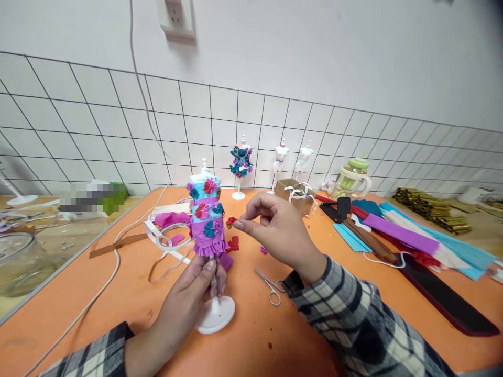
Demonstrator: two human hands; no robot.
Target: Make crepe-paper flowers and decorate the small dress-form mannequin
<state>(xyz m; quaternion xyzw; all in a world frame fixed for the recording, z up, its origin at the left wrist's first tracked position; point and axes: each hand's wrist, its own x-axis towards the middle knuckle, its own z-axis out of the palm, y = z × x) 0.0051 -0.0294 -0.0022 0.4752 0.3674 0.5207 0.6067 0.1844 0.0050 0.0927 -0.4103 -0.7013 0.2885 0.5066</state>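
My left hand (pixel 196 293) is wrapped round the white pole of a small mannequin stand (pixel 215 314), just under its skirt. The mannequin (pixel 206 217) wears a blue and purple crepe paper dress dotted with red and teal paper flowers. My right hand (pixel 275 230) is pinched on a tiny red paper flower (pixel 231 222), held close to the right side of the dress. Small scissors (pixel 270 287) lie on the orange table (pixel 98 309) below my right wrist.
Further back stand a decorated mannequin (pixel 240 162) and two bare white ones (pixel 280 159). A cardboard box (pixel 293 195), a green-lidded cup (pixel 351 180), crepe paper sheets (pixel 401 235), a white cable (pixel 113 262), ribbon and red paper scraps (pixel 234 243) lie around.
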